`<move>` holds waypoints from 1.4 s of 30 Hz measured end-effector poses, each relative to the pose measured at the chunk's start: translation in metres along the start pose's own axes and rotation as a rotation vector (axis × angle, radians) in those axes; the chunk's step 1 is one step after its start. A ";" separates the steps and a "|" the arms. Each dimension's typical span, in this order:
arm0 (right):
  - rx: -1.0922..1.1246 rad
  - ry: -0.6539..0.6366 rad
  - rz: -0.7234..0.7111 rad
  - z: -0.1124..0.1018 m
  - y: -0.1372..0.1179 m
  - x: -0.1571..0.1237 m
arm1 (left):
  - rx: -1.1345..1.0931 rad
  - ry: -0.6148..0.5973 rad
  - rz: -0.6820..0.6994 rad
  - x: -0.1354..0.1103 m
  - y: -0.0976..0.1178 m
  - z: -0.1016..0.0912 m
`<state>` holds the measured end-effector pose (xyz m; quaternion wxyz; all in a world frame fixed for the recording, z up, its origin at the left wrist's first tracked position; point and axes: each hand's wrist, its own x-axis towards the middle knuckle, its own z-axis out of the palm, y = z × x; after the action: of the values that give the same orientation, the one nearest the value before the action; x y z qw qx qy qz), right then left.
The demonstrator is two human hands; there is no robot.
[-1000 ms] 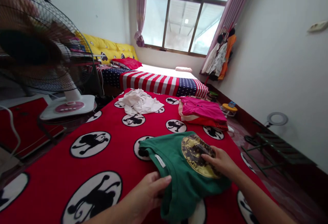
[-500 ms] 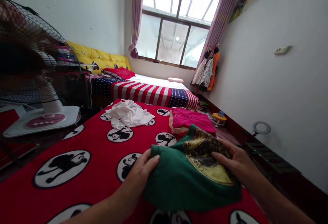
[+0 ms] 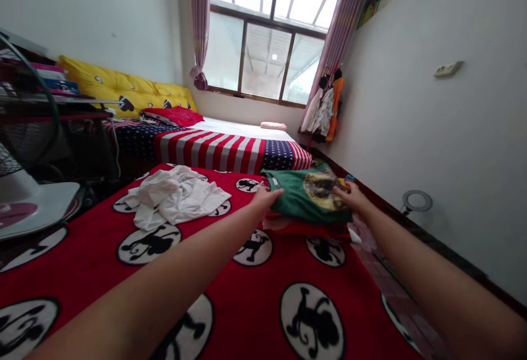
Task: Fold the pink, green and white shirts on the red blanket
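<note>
A folded green T-shirt (image 3: 294, 187) with a yellow and dark print is stretched between my two hands. My left hand (image 3: 267, 200) pinches its left edge, near a small white label. At the right edge, my right hand (image 3: 351, 196) grips the cloth beside the print. The shirt lies over or just above a pile of folded clothes (image 3: 284, 224), of which only pinkish-red edges show beneath it. Left of my hands, a crumpled white garment (image 3: 177, 198) rests on the red blanket (image 3: 247, 294) with black monkey figures in white ovals.
A fan base (image 3: 37, 201) stands at the left edge beside a desk with stacked books (image 3: 57, 80). Behind is a bed with a striped, starred cover (image 3: 206, 148). Clothes hang (image 3: 325, 110) by the window. A ring light (image 3: 417, 201) stands near the right wall.
Both hands have carried the green T-shirt forward, away from me, onto or just over the folded pile, hiding the pink garment. My view has turned slightly right.
</note>
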<state>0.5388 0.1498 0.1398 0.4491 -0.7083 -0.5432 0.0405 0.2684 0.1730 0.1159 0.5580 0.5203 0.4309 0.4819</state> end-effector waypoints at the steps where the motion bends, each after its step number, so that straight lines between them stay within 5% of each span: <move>1: -0.045 -0.018 0.022 0.013 0.017 -0.008 | 0.029 0.010 -0.036 -0.001 -0.019 0.000; 4: -0.183 -0.050 0.055 0.038 0.051 -0.031 | 0.126 0.055 -0.041 -0.005 -0.055 -0.008; 7: -0.288 -0.004 0.046 0.044 0.049 -0.037 | 0.250 0.115 0.045 -0.009 -0.053 -0.014; 10: -0.370 0.090 -0.090 0.048 0.017 -0.027 | 0.567 0.149 0.393 -0.010 -0.035 -0.005; 12: -0.422 0.123 -0.279 0.056 -0.008 -0.019 | 0.860 0.053 0.731 -0.005 -0.029 0.008; 14: -0.477 0.082 -0.456 0.068 -0.022 -0.013 | 1.086 -0.099 0.885 0.004 -0.034 0.020; 16: -0.554 -0.032 -0.505 0.081 -0.019 -0.011 | 1.223 -0.192 0.788 0.016 -0.049 0.025; 19: -0.648 -0.258 -0.290 0.097 0.012 -0.011 | 1.293 -0.207 0.577 0.033 -0.075 0.020; 23: -0.631 -0.357 -0.067 0.106 0.048 -0.012 | 1.307 -0.170 0.602 0.041 -0.091 0.012; 29: -0.745 -0.378 0.007 0.102 0.020 -0.013 | 1.286 -0.092 0.637 0.023 -0.092 0.010; 32: -0.823 -0.239 0.041 0.101 -0.012 -0.031 | 1.252 -0.046 0.577 0.001 -0.102 -0.011; 36: -0.660 -0.127 -0.142 0.114 -0.050 -0.095 | 1.291 -0.124 0.401 -0.035 -0.111 -0.064; 42: -0.245 -0.434 -0.321 0.148 -0.088 -0.210 | 1.399 -0.102 0.420 -0.081 -0.091 -0.151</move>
<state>0.3086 0.0689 0.0213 0.2343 -0.6370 -0.7324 0.0535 0.1151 0.1187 0.0107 0.0106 0.8484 0.5025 0.1661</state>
